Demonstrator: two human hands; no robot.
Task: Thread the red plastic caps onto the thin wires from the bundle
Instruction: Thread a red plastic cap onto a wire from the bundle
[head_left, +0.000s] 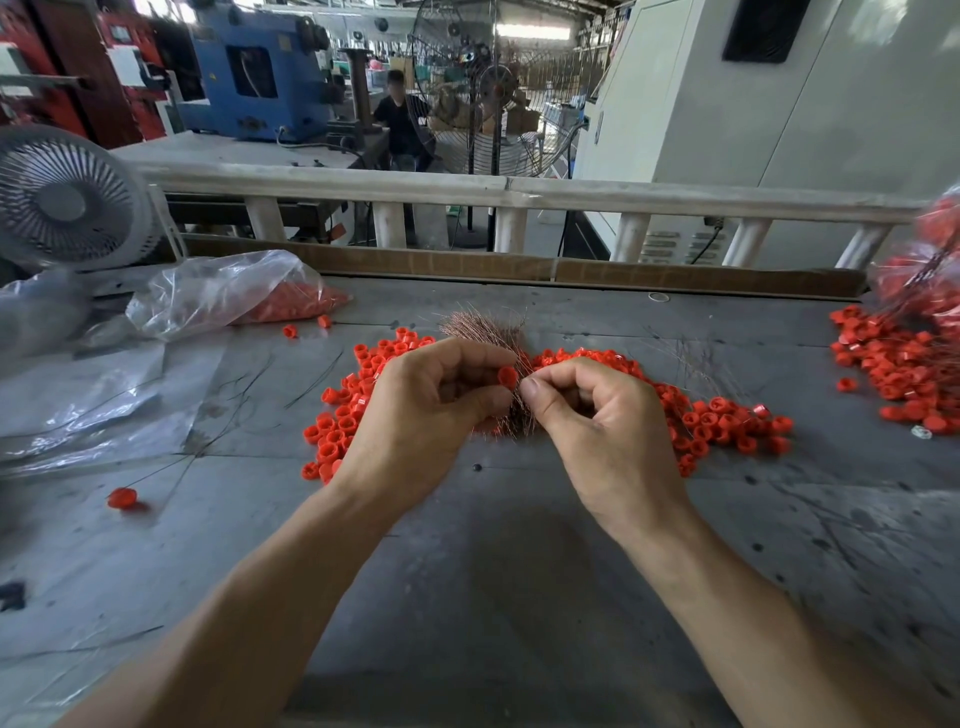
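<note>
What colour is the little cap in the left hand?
Red. The cap shows best in the head view, pinched by the left hand.

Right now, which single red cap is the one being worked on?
Start at the big pile of red caps mid-table. Above it, the left hand holds one cap at its fingertips against the wire bundle. It alone is lifted off the table.

I see two bare forearms, no sleeves, watch or gloves. My left hand (426, 410) enters from 7 o'clock. My right hand (597, 421) enters from 5 o'clock.
</note>
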